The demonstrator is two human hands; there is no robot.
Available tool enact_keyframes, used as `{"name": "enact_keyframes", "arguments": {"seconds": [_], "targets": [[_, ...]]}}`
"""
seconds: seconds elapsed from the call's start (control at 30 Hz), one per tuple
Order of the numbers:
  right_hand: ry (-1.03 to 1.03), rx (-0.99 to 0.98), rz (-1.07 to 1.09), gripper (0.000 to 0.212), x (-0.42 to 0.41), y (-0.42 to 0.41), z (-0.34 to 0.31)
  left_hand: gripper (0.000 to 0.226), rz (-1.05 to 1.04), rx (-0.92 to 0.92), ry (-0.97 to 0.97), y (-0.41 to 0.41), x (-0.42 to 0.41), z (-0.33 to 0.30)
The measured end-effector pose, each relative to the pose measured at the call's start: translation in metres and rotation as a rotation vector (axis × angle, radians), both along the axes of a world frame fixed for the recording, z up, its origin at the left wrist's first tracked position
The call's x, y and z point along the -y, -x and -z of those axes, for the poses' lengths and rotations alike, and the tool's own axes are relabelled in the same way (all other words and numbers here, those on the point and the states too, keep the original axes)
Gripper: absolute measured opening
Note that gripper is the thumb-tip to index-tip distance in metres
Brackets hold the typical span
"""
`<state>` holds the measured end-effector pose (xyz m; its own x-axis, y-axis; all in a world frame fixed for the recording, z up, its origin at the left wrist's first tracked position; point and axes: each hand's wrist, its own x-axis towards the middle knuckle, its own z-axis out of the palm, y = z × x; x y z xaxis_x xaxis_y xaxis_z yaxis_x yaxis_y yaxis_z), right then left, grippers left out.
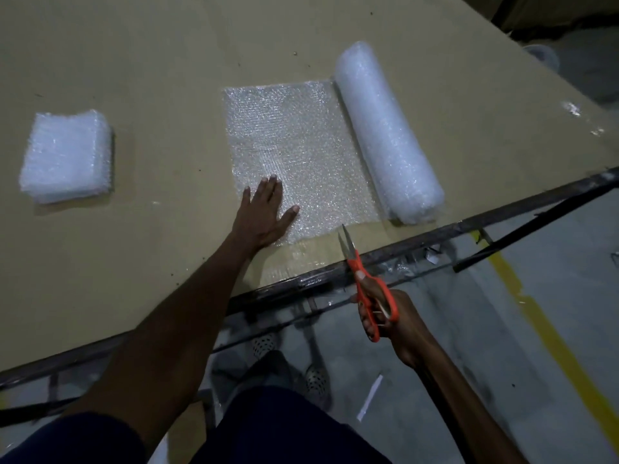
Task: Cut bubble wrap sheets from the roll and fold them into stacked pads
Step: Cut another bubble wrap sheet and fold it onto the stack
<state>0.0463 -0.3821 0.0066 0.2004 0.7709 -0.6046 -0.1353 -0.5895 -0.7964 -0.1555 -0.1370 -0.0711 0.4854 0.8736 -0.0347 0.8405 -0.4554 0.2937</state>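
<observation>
Left hand (268, 212) lies flat, fingers spread, pinning the near left corner of the sheet (298, 152) unrolled across the bench (134, 61). Right hand (388, 316) grips the orange scissors (365, 279), blades slightly parted, tips just at the sheet's near edge beside the roll (385, 128). Folded pads (65, 155) sit stacked well off to the left. Risky bit here: only one corner is held, so I'd say the film could bunch or skid under the blades and the cut wander crooked. The roll is free too; a tug might drag it. And that thumb lies not far from the cutting line.
</observation>
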Motion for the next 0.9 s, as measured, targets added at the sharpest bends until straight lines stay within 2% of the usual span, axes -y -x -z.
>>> {"name": "enact_keyframes", "arguments": {"seconds": [0.17,0.53,0.9], "targets": [[0.017,0.018,0.015,0.078,0.003,-0.001,-0.004,0.080,0.020,-0.015,0.007,0.003,-0.001,0.000],[-0.004,0.011,0.041,0.055,-0.028,0.011,-0.006,0.085,0.008,-0.032,-0.010,0.002,-0.012,-0.011],[0.002,0.053,0.086,0.061,-0.036,0.013,0.004,0.080,0.006,-0.013,-0.026,0.010,-0.012,0.001]]}}
